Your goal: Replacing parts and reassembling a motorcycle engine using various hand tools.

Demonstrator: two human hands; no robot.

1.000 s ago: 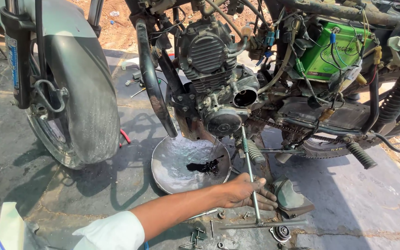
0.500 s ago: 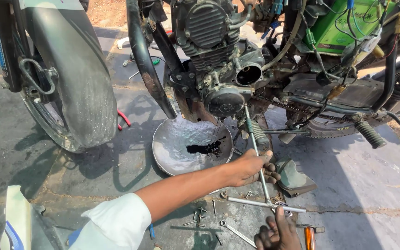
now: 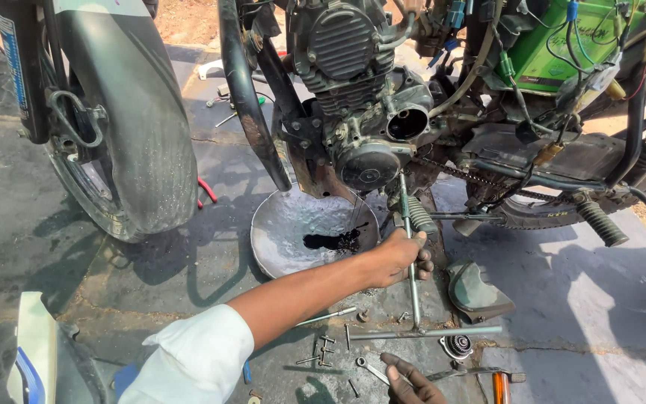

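My left hand (image 3: 396,258), on a white-sleeved arm coming from the lower left, grips the upright steel shaft of a T-handle wrench (image 3: 413,299). The wrench's crossbar lies on the ground and its top end reaches up under the motorcycle engine (image 3: 353,67). Just left of the hand sits a round metal drain pan (image 3: 278,239) with a puddle of black oil (image 3: 330,241). My right hand (image 3: 413,383) is at the bottom edge, partly cut off, its fingertips touching a small spanner (image 3: 371,368) on the ground.
The front wheel with mudguard (image 3: 128,135) stands at the left. A green battery (image 3: 555,45) and a foot peg (image 3: 600,224) are at the right. A dark engine cover (image 3: 476,292), loose bolts (image 3: 323,348), an orange-handled tool (image 3: 500,387) and red pliers (image 3: 207,191) lie around.
My view has dropped closer to the ground. My left hand stays on the wrench shaft. My right hand has come into view at the bottom, by the spanner.
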